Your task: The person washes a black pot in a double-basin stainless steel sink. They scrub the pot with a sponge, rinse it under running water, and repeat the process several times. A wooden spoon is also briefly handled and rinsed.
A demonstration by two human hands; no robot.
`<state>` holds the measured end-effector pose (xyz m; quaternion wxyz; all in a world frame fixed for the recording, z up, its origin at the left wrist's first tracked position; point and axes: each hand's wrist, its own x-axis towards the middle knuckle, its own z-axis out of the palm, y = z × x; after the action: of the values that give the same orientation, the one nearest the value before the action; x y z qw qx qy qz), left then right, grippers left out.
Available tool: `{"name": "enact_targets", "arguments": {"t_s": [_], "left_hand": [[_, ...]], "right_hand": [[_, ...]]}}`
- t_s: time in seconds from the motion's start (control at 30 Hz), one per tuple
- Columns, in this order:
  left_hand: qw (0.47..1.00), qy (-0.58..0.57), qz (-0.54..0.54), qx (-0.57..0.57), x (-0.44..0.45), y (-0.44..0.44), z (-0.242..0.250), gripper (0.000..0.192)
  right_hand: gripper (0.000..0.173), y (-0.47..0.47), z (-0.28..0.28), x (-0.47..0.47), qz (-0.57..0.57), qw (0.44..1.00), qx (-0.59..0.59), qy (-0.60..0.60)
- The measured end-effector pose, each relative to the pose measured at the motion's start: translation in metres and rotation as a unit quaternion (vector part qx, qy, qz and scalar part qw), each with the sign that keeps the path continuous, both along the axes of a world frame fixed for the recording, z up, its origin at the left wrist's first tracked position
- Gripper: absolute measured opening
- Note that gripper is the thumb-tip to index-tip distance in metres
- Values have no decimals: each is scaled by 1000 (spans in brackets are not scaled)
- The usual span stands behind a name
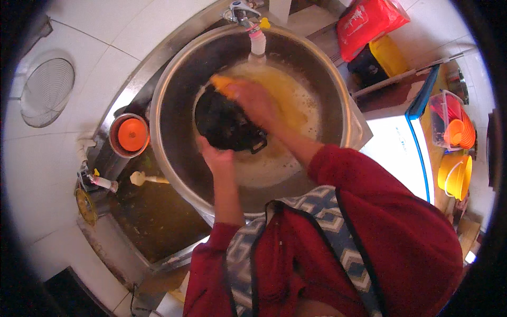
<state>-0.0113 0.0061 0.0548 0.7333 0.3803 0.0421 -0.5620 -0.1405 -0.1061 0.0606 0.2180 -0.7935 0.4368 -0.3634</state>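
Note:
A large round stainless-steel basin (pixel 158 107) stands before me with cloudy, foamy water (pixel 269 170) in it. Inside it is a dark, pot-like vessel (pixel 222 125) with a small loop handle at its lower right. My left hand (pixel 218 156) grips the vessel's near edge, thumb up against its side. On its far side, my right hand (pixel 255 103) presses an orange scrubbing cloth or sponge (pixel 224 85) to the rim; motion blurs the fingers. A faucet (pixel 239 14) with a white flexible spout extension (pixel 258 42) hangs over the basin's far rim.
Left of the basin are a metal container (pixel 113 144) with an orange item in it, a second faucet (pixel 89 178) and a pale-headed brush (pixel 138 178). A wire strainer (pixel 47 93) hangs on the tiled wall. Rightward are a white appliance (pixel 396 146) and a yellow bucket (pixel 447 170).

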Motion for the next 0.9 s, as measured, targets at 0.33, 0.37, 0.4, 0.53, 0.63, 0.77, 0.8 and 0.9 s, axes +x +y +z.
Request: {"name": "enact_targets", "arguments": {"t_s": [0.33,0.37,0.4,0.53,0.63,0.77,0.8,0.9], "left_hand": [[993,66,-4,99,-7,-10,-22,53],[992,61,-23,108,-7,-11,-28,54],[990,59,-41,124,-5,-14,-34,55],[993,72,-88,37,0,-19,-41,55],[990,105,-78,50,1,-20,-28,57],[991,85,12,102,-2,-19,-10,66],[988,98,22,114,-2,-18,-8,67],[994,76,-27,71,-3,-20,-9,62]], "right_hand": [[30,-43,-53,-39,-234,961,123,-84],[30,-46,-55,-24,-259,943,148,-144],[28,-49,-54,-15,-203,963,93,-148],[20,-38,-24,31,-33,994,-95,-51],[18,-10,15,46,118,980,-77,142],[28,36,28,21,355,897,10,262],[31,43,22,-1,381,906,-72,171],[37,42,3,-41,423,881,-160,138]]}}
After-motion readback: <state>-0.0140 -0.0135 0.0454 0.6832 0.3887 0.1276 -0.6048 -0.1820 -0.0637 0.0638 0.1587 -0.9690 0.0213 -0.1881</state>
